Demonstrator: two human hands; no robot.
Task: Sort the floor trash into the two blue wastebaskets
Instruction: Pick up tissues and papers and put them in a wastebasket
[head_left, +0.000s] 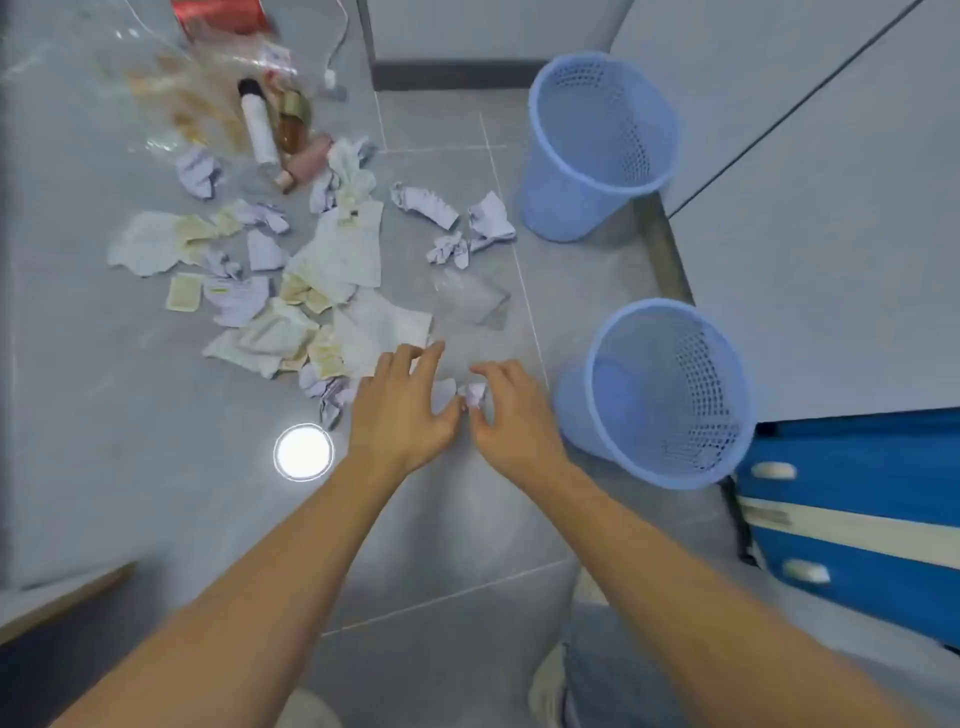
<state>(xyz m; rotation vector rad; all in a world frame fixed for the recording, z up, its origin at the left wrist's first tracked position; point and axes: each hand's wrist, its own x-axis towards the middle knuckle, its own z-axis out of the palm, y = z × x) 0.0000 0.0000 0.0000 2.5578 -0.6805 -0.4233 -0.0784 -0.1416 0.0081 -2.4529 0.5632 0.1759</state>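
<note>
Crumpled pale paper, stained white tissues and small yellowish packets lie scattered over the grey tile floor. Farther back lie a white bottle, a brown bottle and a pink tube beside a clear plastic bag. Two blue mesh wastebaskets stand at the right: the far wastebasket and the near wastebasket. My left hand hovers over a small white scrap, fingers spread. My right hand pinches a small crumpled paper ball with its fingertips.
A flat clear plastic piece lies between the trash and the baskets. A blue-and-white case stands at the right, behind the near basket. Grey cabinet panels line the right side. A bright light reflection shows on the floor.
</note>
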